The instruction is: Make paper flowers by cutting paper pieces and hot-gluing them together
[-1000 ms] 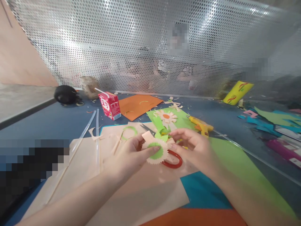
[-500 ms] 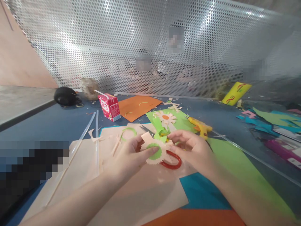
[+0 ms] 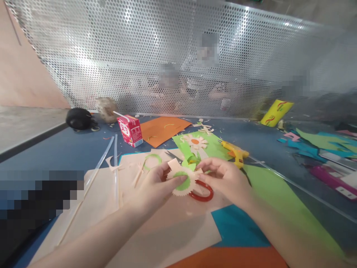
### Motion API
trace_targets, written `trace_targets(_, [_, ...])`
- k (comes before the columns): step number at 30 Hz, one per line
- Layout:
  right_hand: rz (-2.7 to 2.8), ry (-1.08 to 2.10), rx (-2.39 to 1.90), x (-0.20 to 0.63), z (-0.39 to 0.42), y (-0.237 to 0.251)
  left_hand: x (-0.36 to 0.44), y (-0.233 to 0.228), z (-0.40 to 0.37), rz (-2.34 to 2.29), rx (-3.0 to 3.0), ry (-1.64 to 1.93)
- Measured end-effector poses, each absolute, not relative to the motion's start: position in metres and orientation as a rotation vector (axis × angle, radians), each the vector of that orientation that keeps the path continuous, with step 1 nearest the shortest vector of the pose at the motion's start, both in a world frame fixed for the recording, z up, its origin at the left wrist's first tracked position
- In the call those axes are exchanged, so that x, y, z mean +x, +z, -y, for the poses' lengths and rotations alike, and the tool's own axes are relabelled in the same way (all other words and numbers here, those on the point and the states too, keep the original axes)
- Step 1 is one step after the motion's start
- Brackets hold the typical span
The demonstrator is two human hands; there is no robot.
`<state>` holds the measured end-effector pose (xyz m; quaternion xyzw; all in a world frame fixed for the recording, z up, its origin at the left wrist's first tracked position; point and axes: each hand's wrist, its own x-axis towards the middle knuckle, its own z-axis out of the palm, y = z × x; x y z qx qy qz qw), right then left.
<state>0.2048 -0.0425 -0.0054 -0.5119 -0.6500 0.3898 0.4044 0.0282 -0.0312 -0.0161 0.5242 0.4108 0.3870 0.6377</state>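
Note:
My left hand (image 3: 152, 184) is closed on a paper flower (image 3: 184, 187) with a fringed cream rim and a green centre, its thumb pressed on the green. My right hand (image 3: 227, 178) pinches the flower's right edge, with its fingertips partly hidden. Just below and behind the flower lie scissors (image 3: 211, 194) with red handles, partly covered. Another paper flower (image 3: 195, 141), cream with an orange centre, rests beyond my hands on a green sheet (image 3: 214, 139). Green paper leaves (image 3: 189, 163) show right behind the held flower.
A yellow glue gun (image 3: 237, 152) lies right of the flowers. Clear sticks (image 3: 115, 167) and a green paper ring (image 3: 153, 160) are at left. Behind stand a pink drink carton (image 3: 130, 130) and a perforated metal screen (image 3: 111, 56). Paper scraps (image 3: 304, 147) and a purple tool (image 3: 330, 178) lie right.
The view has shifted slightly. Both hands keep hold of the flower in nearly the same pose, and the right fingers have moved a little at its edge.

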Motion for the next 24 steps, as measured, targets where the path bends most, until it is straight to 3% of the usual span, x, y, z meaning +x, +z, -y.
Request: trace_targets(24, [1.663,0.982,-1.295,0.212,0.032,-0.016,0.03,-0.016,0.027,-0.844,1.062,0.941])
